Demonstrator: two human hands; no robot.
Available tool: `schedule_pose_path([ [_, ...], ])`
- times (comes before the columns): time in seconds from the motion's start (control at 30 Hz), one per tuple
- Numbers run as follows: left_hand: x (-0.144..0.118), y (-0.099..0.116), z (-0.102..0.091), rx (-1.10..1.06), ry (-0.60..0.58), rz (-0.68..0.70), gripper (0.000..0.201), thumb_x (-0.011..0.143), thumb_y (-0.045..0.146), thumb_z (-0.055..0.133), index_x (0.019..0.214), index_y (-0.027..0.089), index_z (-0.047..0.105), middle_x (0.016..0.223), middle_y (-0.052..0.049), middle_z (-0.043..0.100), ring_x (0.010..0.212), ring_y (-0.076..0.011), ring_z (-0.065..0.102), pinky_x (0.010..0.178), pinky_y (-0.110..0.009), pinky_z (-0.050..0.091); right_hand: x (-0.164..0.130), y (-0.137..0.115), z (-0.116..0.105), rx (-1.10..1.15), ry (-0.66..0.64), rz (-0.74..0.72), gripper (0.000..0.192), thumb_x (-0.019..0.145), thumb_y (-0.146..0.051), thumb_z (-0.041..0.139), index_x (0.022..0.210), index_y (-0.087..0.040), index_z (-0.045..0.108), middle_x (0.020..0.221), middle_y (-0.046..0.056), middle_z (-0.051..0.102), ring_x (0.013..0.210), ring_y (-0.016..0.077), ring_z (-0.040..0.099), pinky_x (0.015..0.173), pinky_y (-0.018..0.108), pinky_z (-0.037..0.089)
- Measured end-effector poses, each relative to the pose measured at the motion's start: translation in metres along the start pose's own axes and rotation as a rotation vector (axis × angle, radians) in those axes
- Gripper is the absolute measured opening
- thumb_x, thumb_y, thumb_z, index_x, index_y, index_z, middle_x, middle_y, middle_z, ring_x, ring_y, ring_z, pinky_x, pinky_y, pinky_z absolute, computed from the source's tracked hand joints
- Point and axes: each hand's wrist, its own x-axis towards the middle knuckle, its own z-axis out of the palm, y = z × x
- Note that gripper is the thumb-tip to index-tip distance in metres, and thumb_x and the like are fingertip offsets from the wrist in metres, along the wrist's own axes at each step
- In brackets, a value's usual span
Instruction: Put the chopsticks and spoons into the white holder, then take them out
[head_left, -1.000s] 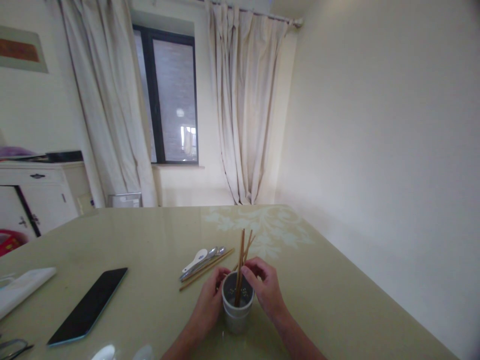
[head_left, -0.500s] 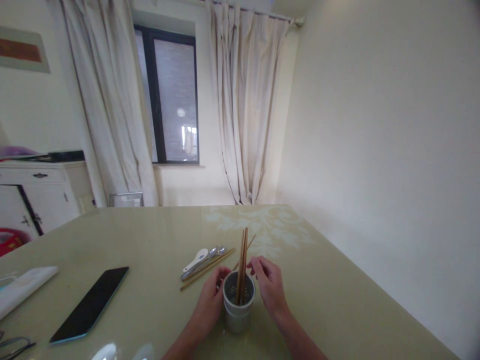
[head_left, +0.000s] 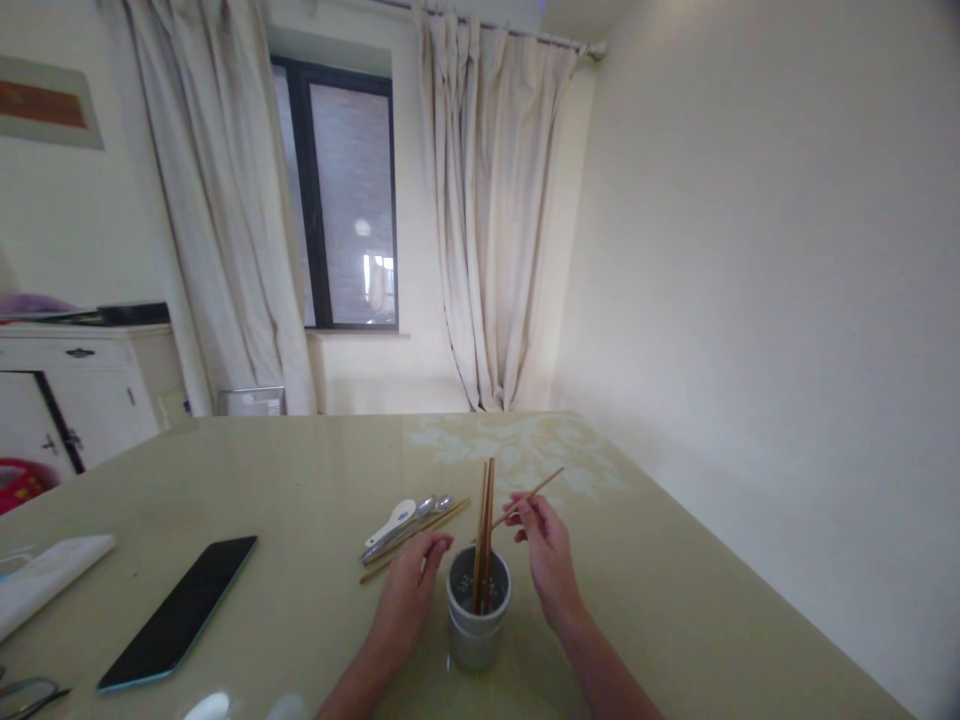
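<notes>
A grey cylindrical utensil holder (head_left: 477, 630) stands upright on the table, and several brown chopsticks (head_left: 484, 520) rise out of it. Between the fingers of my right hand (head_left: 546, 545) is a single chopstick (head_left: 546, 482), slanted up to the right; its lower end passes behind the standing ones. My left hand (head_left: 412, 575) is left of the holder, apart from it, thumb and fingers drawn together with nothing showing in them. Beyond it lie a white spoon (head_left: 391, 522), metal spoons (head_left: 424, 508) and loose chopsticks (head_left: 450, 512).
On the left of the table (head_left: 315, 470) are a dark phone-like slab (head_left: 180, 612), a white object (head_left: 56, 575) and part of a pair of glasses (head_left: 34, 690), cut by the frame edge. A wall (head_left: 765, 300) runs along the right side.
My right hand has lifted and moved slightly right, bringing a chopstick up from behind the holder. My left hand has come away from the holder's side, to the left.
</notes>
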Motion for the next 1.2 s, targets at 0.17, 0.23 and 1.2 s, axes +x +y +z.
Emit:
schedule_pose_path([
  [0.17, 0.005, -0.017, -0.025, 0.749, 0.073, 0.03, 0.036, 0.101, 0.02, 0.043, 0.109, 0.02, 0.078, 0.115, -0.012, 0.079, 0.111, -0.0332, 0.068, 0.099, -0.047, 0.049, 0.018, -0.022, -0.035, 0.128, 0.304, -0.182, 0.047, 0.089, -0.062, 0.077, 0.108, -0.019, 0.075, 0.09, 0.007, 0.075, 0.078, 0.0201, 0.065, 0.071, 0.032, 0.053],
  [0.23, 0.004, -0.019, -0.028, 0.904, 0.047, 0.004, 0.036, 0.103, 0.018, 0.043, 0.113, 0.02, 0.077, 0.118, -0.012, 0.078, 0.112, -0.0327, 0.067, 0.097, -0.044, 0.049, 0.019, -0.029, -0.042, 0.207, 0.336, -0.187, 0.047, 0.087, -0.062, 0.08, 0.107, -0.02, 0.076, 0.086, 0.005, 0.072, 0.075, 0.0184, 0.063, 0.071, 0.031, 0.053],
  [1.2, 0.002, -0.01, -0.001, 0.167, 0.009, 0.099, 0.035, 0.103, 0.036, 0.045, 0.107, 0.025, 0.078, 0.111, -0.011, 0.081, 0.108, -0.0286, 0.073, 0.1, -0.044, 0.056, -0.001, 0.011, 0.002, -0.026, -0.103, 0.062, 0.054, 0.082, -0.068, 0.079, 0.101, -0.017, 0.081, 0.089, 0.01, 0.078, 0.081, 0.026, 0.069, 0.066, 0.033, 0.052],
])
